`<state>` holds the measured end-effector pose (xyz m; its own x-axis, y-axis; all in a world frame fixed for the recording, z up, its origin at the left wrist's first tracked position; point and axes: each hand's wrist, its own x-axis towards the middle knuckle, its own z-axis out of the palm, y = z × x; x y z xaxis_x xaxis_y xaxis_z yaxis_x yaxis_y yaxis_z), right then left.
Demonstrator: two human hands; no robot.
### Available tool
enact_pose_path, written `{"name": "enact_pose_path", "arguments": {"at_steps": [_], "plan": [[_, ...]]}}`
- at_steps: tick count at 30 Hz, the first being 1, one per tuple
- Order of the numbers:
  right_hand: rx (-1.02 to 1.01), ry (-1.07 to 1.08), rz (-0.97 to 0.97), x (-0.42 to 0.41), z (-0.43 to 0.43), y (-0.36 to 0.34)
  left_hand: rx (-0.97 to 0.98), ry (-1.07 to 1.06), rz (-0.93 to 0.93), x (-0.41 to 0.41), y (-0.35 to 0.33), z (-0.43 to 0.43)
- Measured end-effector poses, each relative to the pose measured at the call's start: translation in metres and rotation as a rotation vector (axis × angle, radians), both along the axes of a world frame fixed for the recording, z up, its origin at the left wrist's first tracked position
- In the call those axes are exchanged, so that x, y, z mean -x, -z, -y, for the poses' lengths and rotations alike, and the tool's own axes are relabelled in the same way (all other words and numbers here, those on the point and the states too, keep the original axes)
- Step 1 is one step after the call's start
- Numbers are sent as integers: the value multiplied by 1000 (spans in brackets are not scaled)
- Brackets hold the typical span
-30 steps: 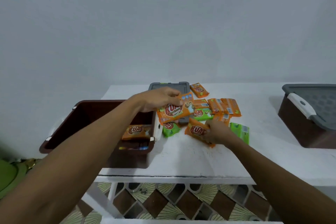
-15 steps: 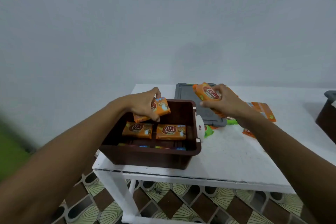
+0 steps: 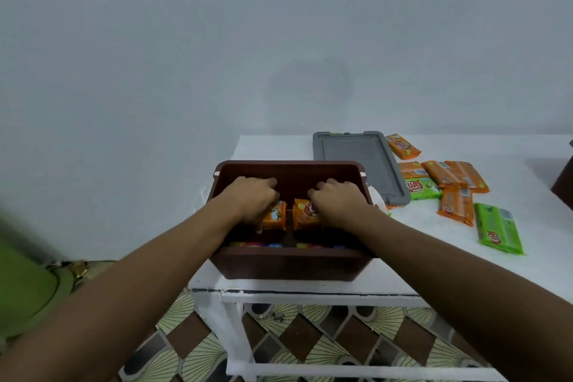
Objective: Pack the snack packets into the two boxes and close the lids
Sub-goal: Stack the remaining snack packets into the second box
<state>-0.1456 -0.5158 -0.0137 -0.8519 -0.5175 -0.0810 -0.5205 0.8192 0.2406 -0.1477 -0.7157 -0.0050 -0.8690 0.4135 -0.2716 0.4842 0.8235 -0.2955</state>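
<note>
A brown box (image 3: pixel 291 267) stands open at the table's near left corner. Both my hands are down inside it. My left hand (image 3: pixel 252 198) grips an orange snack packet (image 3: pixel 275 216), and my right hand (image 3: pixel 336 200) grips another orange packet (image 3: pixel 305 212) beside it. More packets lie lower in the box, mostly hidden. The grey lid (image 3: pixel 356 161) lies flat on the table behind the box. Several orange packets (image 3: pixel 452 175) and two green packets (image 3: pixel 499 228) lie loose on the table to the right.
The white table (image 3: pixel 310 288) has its front edge just below the box. A dark corner of a second box (image 3: pixel 562 178) shows at the far right edge. A green object (image 3: pixel 24 285) sits on the patterned floor at the left.
Both hands have come down from above the box's rim into the box, each with its orange packet. The view has shifted left, so the box sits in the middle.
</note>
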Motion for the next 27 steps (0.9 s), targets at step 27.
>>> {"name": "enact_pose_path", "arguments": {"at_steps": [27], "plan": [[-122, 3, 141, 0, 4, -13, -266, -112, 88, 2, 6, 13]]}}
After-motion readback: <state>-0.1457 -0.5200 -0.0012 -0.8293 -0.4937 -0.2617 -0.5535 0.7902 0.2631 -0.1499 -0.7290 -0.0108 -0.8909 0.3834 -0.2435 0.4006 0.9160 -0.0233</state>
